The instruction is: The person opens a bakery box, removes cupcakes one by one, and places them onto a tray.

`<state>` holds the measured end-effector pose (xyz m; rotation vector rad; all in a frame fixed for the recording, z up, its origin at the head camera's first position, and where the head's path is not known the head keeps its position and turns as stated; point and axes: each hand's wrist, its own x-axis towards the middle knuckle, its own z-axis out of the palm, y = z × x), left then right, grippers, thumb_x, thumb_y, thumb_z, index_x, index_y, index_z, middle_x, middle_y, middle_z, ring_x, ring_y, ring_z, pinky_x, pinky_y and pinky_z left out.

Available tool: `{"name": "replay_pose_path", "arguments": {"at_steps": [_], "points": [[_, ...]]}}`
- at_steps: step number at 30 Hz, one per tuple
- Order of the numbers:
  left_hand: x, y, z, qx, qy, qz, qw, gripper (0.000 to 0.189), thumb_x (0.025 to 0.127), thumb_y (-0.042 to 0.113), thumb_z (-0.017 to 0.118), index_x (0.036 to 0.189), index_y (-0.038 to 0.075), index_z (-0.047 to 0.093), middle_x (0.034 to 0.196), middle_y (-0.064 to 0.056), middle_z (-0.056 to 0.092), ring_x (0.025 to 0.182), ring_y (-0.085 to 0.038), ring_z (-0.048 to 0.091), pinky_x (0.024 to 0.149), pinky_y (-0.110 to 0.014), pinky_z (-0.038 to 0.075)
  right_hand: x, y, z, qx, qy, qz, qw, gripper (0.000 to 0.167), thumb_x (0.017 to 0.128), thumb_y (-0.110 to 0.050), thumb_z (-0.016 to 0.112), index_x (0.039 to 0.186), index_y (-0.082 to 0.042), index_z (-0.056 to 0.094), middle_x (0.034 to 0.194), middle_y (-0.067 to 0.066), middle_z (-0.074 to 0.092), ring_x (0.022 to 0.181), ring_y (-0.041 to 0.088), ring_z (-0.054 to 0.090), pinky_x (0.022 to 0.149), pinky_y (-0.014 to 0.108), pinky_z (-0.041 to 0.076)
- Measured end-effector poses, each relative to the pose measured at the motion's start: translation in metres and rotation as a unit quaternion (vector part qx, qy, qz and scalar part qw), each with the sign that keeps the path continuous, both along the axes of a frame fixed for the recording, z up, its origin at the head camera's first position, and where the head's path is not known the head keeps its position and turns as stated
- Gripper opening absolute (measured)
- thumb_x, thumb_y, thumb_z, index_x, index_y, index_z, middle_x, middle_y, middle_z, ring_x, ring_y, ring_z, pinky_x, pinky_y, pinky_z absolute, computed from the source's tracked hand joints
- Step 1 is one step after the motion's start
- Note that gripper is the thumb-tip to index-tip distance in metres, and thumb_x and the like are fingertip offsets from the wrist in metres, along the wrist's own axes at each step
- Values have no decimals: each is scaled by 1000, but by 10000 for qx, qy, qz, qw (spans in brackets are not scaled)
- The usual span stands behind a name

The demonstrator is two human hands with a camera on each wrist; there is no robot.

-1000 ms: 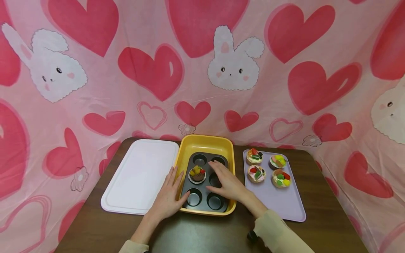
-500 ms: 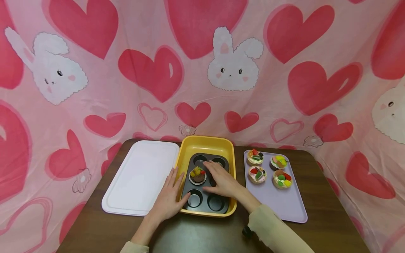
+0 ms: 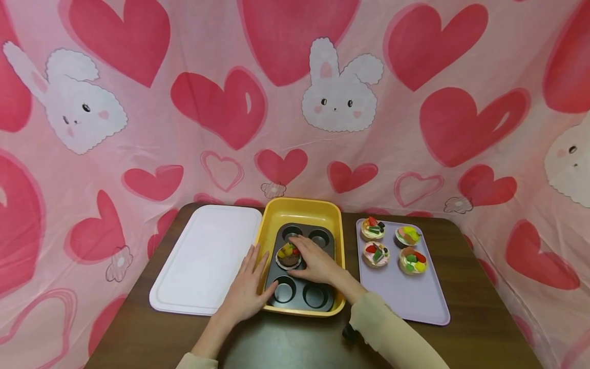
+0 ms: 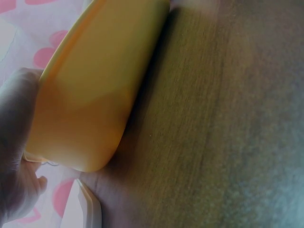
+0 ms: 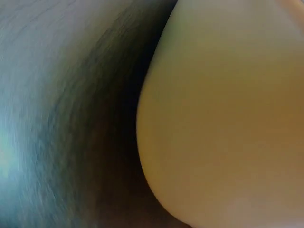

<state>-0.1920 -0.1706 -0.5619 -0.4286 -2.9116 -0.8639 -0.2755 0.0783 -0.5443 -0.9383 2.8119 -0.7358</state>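
In the head view, a cupcake [image 3: 288, 259] with a brown top and yellow and red fruit pieces sits in the middle-left cup of a dark muffin tin [image 3: 299, 302]. The tin lies inside a yellow tray [image 3: 304, 206]. My right hand [image 3: 318, 264] reaches over the tin from the right, its fingers behind the cupcake and its thumb in front. A firm grip on it cannot be made out. My left hand [image 3: 246, 287], fingers spread and fairly straight, rests at the yellow tray's near-left rim. The yellow tray's outer wall [image 4: 90, 90] shows close up in the left wrist view.
A white board [image 3: 207, 256] lies left of the yellow tray. To the right, a lilac tray [image 3: 405, 302] carries several fruit-topped cupcakes [image 3: 375, 254] toward its far end. Behind the brown table [image 3: 479, 318] hangs a pink cloth [image 3: 286, 138] with hearts and rabbits.
My right hand has moved left across the muffin tin, from above its right-hand cups to around the cupcake. The left hand stays at the yellow tray's rim.
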Motion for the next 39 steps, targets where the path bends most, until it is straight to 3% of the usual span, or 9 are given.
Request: {"name": "replay_pose_path", "arguments": {"at_steps": [6, 11, 15, 18, 22, 26, 31, 33, 39], "points": [[0, 0, 0, 1, -33, -2, 10000, 84, 102, 47, 71, 170, 10, 41, 186, -16, 14, 173, -42, 16, 133, -67, 32, -1, -2, -6, -339, -132, -116, 9993, 92, 93, -45, 87, 166, -8, 44, 172, 23, 45, 163, 45, 40, 131, 69, 36], [0, 0, 0, 8, -45, -2, 10000, 84, 101, 47, 71, 170, 11, 41, 186, -16, 15, 173, -42, 16, 132, -67, 33, -6, -3, -18, -665, 25, -13, 9978, 93, 94, -58, 82, 163, -5, 47, 169, 24, 49, 161, 47, 40, 131, 71, 33], [1, 0, 0, 51, 30, 12, 10000, 84, 100, 46, 73, 169, 10, 43, 185, -17, 17, 171, -44, 19, 131, -68, 34, -16, -4, -36, -870, 61, -116, 9961, 91, 91, -61, 84, 157, -7, 52, 166, 22, 54, 162, 47, 40, 132, 72, 30], [1, 1, 0, 35, 73, 14, 10000, 84, 100, 46, 74, 169, 9, 44, 185, -18, 19, 171, -44, 20, 131, -68, 34, -24, -4, -53, -813, 171, -236, 9963, 87, 90, -61, 85, 155, -11, 55, 166, 16, 56, 163, 42, 40, 133, 69, 31], [0, 1, 0, 6, 15, 10, 10000, 84, 101, 46, 73, 170, 10, 42, 186, -16, 16, 172, -43, 18, 133, -67, 33, -28, -4, -61, -685, 161, -350, 9969, 87, 89, -60, 87, 155, -14, 55, 167, 13, 55, 164, 39, 40, 134, 68, 31], [0, 0, 0, -3, -38, 11, 10000, 83, 101, 46, 72, 170, 10, 41, 186, -16, 15, 173, -42, 16, 134, -66, 31, -28, -6, -62, -686, 86, -415, 9967, 85, 88, -53, 90, 156, -14, 56, 168, 13, 54, 163, 39, 41, 133, 67, 32], [0, 0, 0, -14, -24, 9, 10000, 83, 102, 46, 71, 170, 10, 41, 186, -16, 15, 173, -42, 16, 134, -66, 32, -24, -7, -57, -727, 107, -391, 9965, 82, 87, -48, 92, 153, -14, 57, 163, 12, 57, 153, 33, 53, 128, 60, 45], [0, 0, -1, -10, -33, 6, 10000, 83, 102, 46, 71, 170, 10, 41, 186, -16, 15, 173, -41, 16, 134, -66, 32, -18, -7, -45, -832, 4, -341, 9959, 80, 87, -43, 93, 152, -11, 58, 158, 13, 60, 146, 32, 58, 124, 59, 49], [0, 1, 0, -26, -21, 20, 10000, 83, 102, 46, 71, 170, 10, 41, 186, -16, 15, 173, -42, 16, 134, -66, 31, -15, -6, -47, -1005, 434, -186, 9938, 79, 86, -41, 93, 150, -11, 58, 149, 12, 65, 133, 29, 63, 115, 58, 56]]}}
